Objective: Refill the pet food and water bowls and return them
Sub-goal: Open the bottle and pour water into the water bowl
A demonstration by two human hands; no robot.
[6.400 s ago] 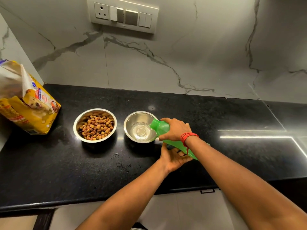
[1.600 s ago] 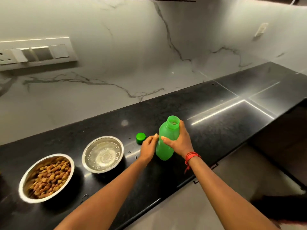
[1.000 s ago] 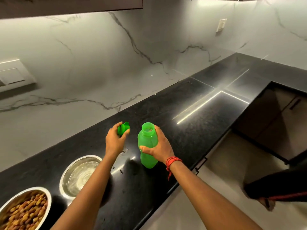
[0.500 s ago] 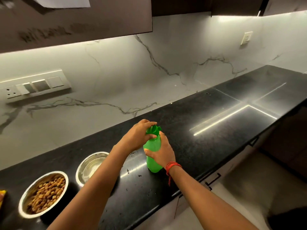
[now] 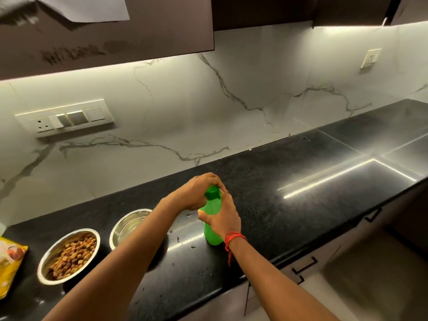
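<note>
Cap: a second ago it was off in the left hand (image 5: 196,193); now that grip is pinched on the cap (image 5: 212,193) atop the bottle (image 5: 212,232).
Bottle: upright on the bench (image 5: 301,181), right hand (image 5: 223,222) wrapped around its body.
Bowls: food bowl (image 5: 69,256) full; water bowl (image 5: 129,228) just beside it, partly behind the left forearm.
Meaning: refilling looks finished; returning the bowls remains.
Edges: bottle near the front edge; droplets around it.
Room: bench to the right lies bare.
</note>
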